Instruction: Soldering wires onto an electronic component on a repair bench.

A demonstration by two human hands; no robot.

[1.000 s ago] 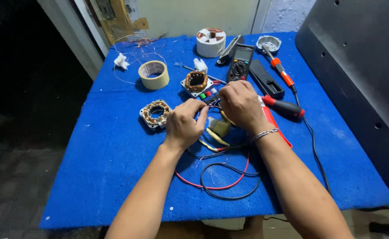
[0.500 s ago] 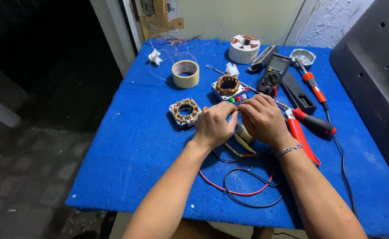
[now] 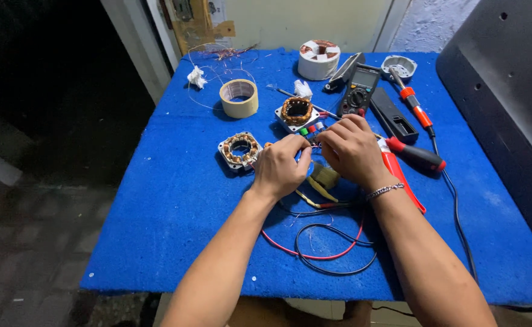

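Blue felt-covered surface (image 3: 157, 200), seen from above. Left hand (image 3: 281, 166) and right hand (image 3: 352, 148) close together at centre, fingertips pinched on small coloured wire ends (image 3: 312, 129), green, red and white, just in front of a square motor stator (image 3: 296, 112) with copper windings; exact grip on the wires hard to make out, fingers curled and nearly touching. Bracelet (image 3: 384, 191) on the right wrist. Round stator (image 3: 239, 149) with copper coils just left of the left hand. Roll of masking tape (image 3: 239, 97) farther back, crumpled white scrap (image 3: 196, 77) beside it. Multimeter (image 3: 359, 92) behind the right hand, black rectangular case (image 3: 394, 115) beside it, soldering iron (image 3: 412, 106) with orange grip to the right of that. Red-and-black screwdriver (image 3: 416, 154) just right of the right hand. White round coil former (image 3: 318, 59) and small grey dish (image 3: 400, 63) at the far edge. Loops of red and black leads (image 3: 326, 254) between the 2 forearms. Yellow-green component (image 3: 325, 177) under the hands.
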